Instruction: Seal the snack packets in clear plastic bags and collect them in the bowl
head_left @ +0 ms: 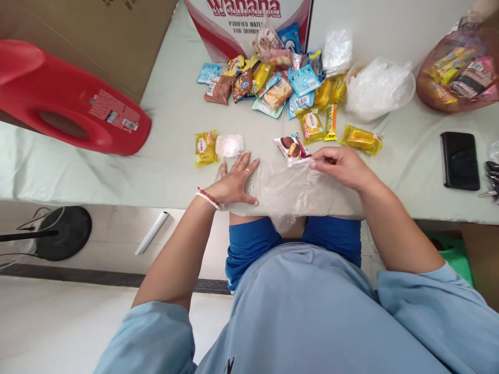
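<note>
A clear plastic bag [288,187] lies spread on the cloth-covered table in front of me, its near end hanging over the edge toward my lap. My left hand [236,182] is flat with fingers spread, resting at the bag's left side. Thumb and fingers of my right hand [339,165] pinch the bag's far edge. Right by those fingertips lies a maroon and white snack packet [292,147] with a round chocolate cake pictured on it, at the bag's mouth. Beyond my left fingertips sit a white wrapped packet [230,145] and a yellow snack packet [206,148].
A heap of wrapped snacks [268,85] lies against a Wahaha carton [249,21]. Several yellow packets are near my right hand. Farther right are a bowl with plastic bags [380,88], a reddish snack basket [460,78] and a black phone [460,161]. A red jug [70,104] stands left.
</note>
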The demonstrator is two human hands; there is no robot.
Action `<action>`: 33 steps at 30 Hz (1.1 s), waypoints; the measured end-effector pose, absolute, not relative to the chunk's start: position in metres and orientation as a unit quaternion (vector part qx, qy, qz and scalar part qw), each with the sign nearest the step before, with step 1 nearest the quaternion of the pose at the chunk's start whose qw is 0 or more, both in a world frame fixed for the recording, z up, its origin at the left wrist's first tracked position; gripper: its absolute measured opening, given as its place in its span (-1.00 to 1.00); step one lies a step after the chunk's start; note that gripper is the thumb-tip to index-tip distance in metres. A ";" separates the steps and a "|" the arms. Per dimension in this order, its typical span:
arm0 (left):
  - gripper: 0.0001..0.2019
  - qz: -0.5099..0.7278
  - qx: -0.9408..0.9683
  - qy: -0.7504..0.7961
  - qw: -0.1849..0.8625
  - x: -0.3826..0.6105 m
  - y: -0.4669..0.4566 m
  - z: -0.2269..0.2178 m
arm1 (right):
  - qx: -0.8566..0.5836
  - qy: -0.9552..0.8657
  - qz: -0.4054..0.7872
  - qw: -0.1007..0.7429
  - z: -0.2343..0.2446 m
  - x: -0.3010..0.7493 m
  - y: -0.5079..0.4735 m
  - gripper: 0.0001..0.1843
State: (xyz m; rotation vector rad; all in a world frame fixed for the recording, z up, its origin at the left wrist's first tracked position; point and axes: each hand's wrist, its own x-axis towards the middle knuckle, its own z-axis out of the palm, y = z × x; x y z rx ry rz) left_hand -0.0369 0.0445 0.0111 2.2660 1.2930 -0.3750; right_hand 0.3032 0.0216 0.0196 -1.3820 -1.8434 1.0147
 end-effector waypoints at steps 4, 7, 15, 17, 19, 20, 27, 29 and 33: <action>0.31 -0.116 0.836 0.471 0.259 -0.039 0.044 0.007 | -0.557 -0.653 0.395 0.326 0.031 0.342 0.038 -0.66; 0.29 -0.099 0.839 0.468 0.262 -0.041 0.044 0.005 | -0.606 -0.685 0.314 0.255 0.037 0.352 0.037 -0.67; 0.22 -0.015 0.828 0.470 0.307 -0.052 0.036 0.008 | -0.521 -0.819 0.114 0.213 0.056 0.291 -0.030 -0.63; 0.20 -0.003 0.822 0.477 0.310 -0.052 0.036 0.008 | -0.491 -0.842 0.187 0.123 0.051 0.271 -0.044 -0.47; 0.17 0.002 0.818 0.486 0.308 -0.052 0.037 0.008 | -0.511 -0.825 0.238 0.047 0.042 0.257 -0.051 -0.28; 0.16 0.005 0.816 0.490 0.306 -0.051 0.038 0.007 | -0.525 -0.811 0.256 0.019 0.039 0.253 -0.053 -0.28; -0.05 0.099 0.792 0.542 0.263 -0.042 0.050 0.001 | -0.534 -0.777 0.311 0.119 0.042 0.243 -0.048 -0.87; -0.17 0.139 0.759 0.590 0.240 -0.034 0.055 0.002 | -0.516 -0.789 0.273 0.191 0.044 0.236 -0.052 -0.82; -0.35 0.195 0.663 0.673 0.262 -0.017 0.059 0.011 | -0.474 -0.850 0.169 0.155 0.039 0.210 -0.069 -0.70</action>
